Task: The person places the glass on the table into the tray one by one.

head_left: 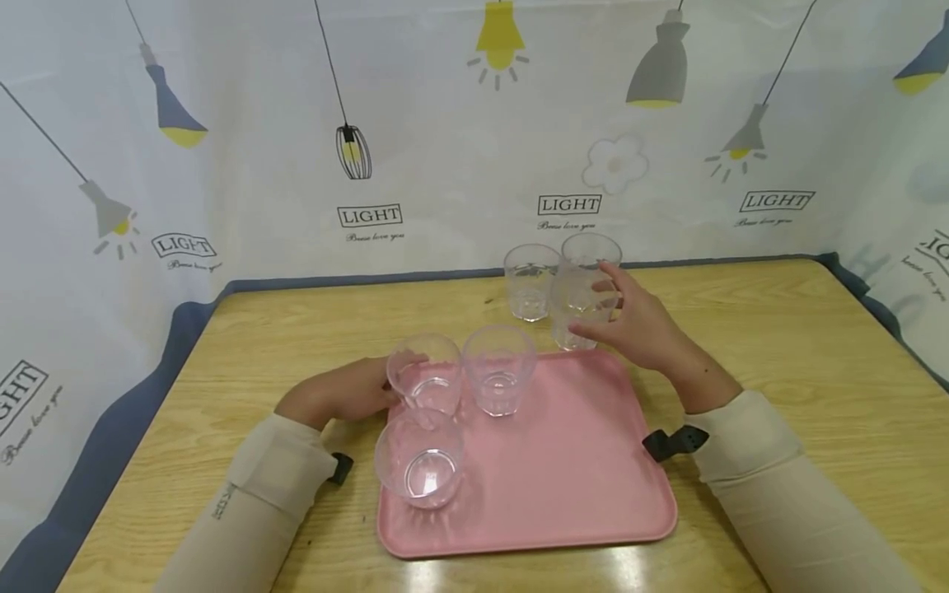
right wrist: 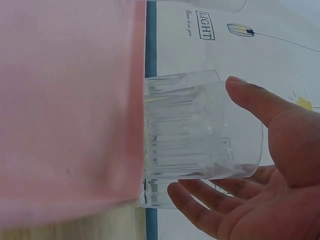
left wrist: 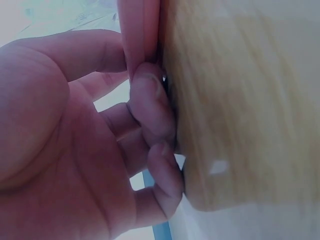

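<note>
- Currently, the pink tray point(head_left: 549, 486) is laid flat on the wooden table point(head_left: 801, 346), between the two forearms.
- Left side: the tray's left edge is gripped by the left hand point(head_left: 359, 389) – fingers bent under the rim, thumb on the other side, as seen from the left wrist. Knuckles are set close against the tabletop.
- Right side: the nearest cup point(head_left: 572, 309) of the far group is flanked by the right hand point(head_left: 633, 317). Thumb and fingers are held apart, loosely spread around it and not clenched; whether the plastic is touched cannot be told.
- That cup is stood upright on the table, just beyond the tray's far edge. Behind it, two more are grouped: a back-left cup point(head_left: 528, 284) and a back-right cup point(head_left: 586, 247).
- On the tray, three clear cups are kept to the left half: a front cup point(head_left: 426, 478) near the lower left corner, a rear cup point(head_left: 426, 375) beside the left hand, a middle cup point(head_left: 500, 371) to its right.
- Pale sleeves point(head_left: 267, 486) are worn; a black strap point(head_left: 675, 442) is seen at the right wrist.
- The table is backed by a white sheet point(head_left: 445, 165), printed with lamps and "LIGHT".
</note>
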Action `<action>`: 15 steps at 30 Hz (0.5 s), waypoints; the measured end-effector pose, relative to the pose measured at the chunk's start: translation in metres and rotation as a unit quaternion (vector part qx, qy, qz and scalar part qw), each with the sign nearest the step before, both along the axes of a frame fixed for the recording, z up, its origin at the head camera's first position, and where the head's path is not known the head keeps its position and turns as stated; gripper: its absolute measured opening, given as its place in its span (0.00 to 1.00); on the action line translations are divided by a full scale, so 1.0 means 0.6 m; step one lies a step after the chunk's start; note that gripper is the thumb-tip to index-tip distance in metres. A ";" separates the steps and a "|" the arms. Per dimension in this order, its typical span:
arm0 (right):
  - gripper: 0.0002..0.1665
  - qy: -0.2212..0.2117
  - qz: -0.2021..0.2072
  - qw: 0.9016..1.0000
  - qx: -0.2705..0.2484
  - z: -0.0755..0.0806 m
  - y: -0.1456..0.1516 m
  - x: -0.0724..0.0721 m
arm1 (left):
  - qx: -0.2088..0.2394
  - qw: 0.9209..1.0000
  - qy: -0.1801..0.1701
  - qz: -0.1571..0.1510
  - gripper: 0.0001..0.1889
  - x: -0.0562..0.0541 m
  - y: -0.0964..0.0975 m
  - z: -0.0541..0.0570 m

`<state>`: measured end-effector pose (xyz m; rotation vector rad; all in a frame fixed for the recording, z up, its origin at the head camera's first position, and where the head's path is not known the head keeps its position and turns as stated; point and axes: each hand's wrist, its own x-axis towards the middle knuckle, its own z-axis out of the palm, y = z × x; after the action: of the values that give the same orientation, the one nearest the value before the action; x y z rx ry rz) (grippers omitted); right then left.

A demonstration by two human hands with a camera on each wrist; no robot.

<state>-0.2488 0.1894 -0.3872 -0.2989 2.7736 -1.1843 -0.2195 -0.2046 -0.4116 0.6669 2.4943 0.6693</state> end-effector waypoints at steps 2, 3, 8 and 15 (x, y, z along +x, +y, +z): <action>0.63 0.009 -0.002 1.000 -0.001 0.004 -0.001 0.001 | -0.002 1.000 0.000 0.001 0.31 0.000 0.000 0.000; 0.62 0.013 -0.003 1.000 -0.003 0.006 -0.001 0.003 | -0.002 1.000 0.001 0.001 0.31 0.000 0.000 0.000; 0.58 0.025 -0.011 1.000 -0.013 0.019 0.000 0.011 | -0.002 1.000 0.002 0.001 0.31 0.001 0.001 0.001; 0.56 0.035 -0.005 0.999 -0.028 0.044 -0.003 0.031 | 0.000 1.000 -0.003 0.001 0.31 0.000 -0.001 0.001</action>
<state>-0.2302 0.1876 -0.3610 -0.3382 2.8075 -1.2791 -0.2197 -0.2053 -0.4110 0.6609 2.4907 0.6721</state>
